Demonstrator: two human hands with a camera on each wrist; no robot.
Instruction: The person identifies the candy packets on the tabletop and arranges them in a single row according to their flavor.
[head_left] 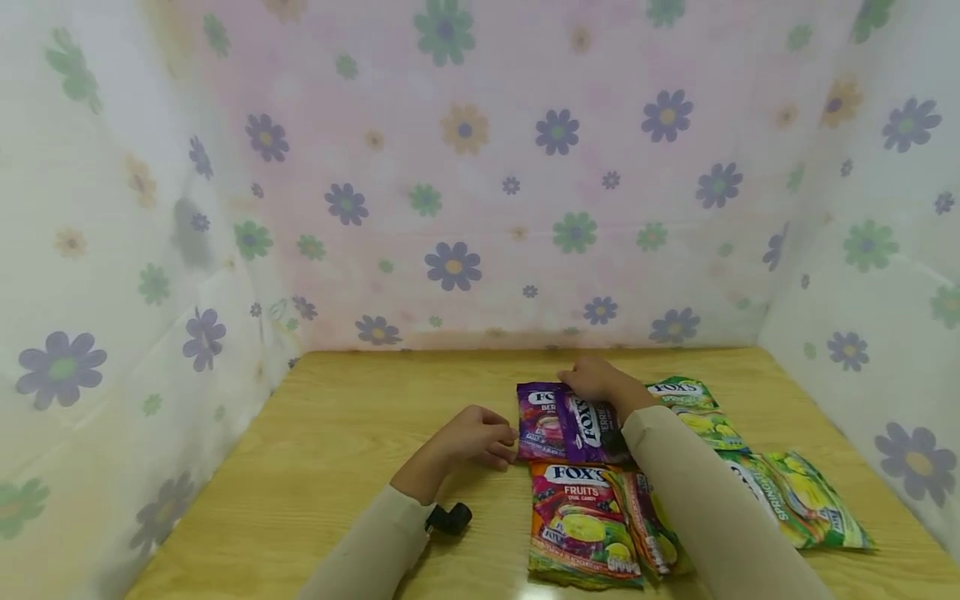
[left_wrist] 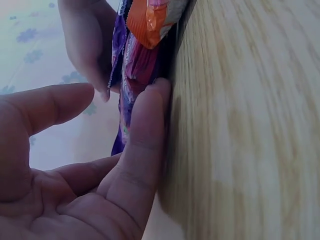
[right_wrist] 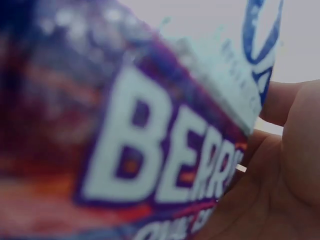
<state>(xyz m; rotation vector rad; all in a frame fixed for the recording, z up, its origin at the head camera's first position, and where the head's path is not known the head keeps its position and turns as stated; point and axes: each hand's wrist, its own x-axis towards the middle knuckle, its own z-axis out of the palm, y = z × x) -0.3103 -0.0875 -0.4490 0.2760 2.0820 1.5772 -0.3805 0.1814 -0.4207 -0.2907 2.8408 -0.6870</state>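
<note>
My right hand (head_left: 600, 385) pinches the top edge of a purple Fox's Berries candy bag (head_left: 587, 427), which is tilted and overlaps a second purple Berries bag (head_left: 538, 425) on the table. Large "BERR" lettering on the held bag (right_wrist: 130, 150) fills most of the right wrist view, with my palm behind it. Beside the second purple bag's left edge is my left hand (head_left: 474, 437), its fingers loosely bent. In the left wrist view, a fingertip of that hand (left_wrist: 135, 165) touches the bag's side near the tabletop, and the thumb stands apart.
An orange-red Fox's Fruits bag (head_left: 581, 525) lies in front, with another red bag (head_left: 651, 525) beside it, partly under my right sleeve. Green-yellow Fox's bags (head_left: 697, 417) lie to the right, including Spring bags (head_left: 802, 496). Flower-patterned cloth (head_left: 480, 208) encloses the wooden table (head_left: 337, 433).
</note>
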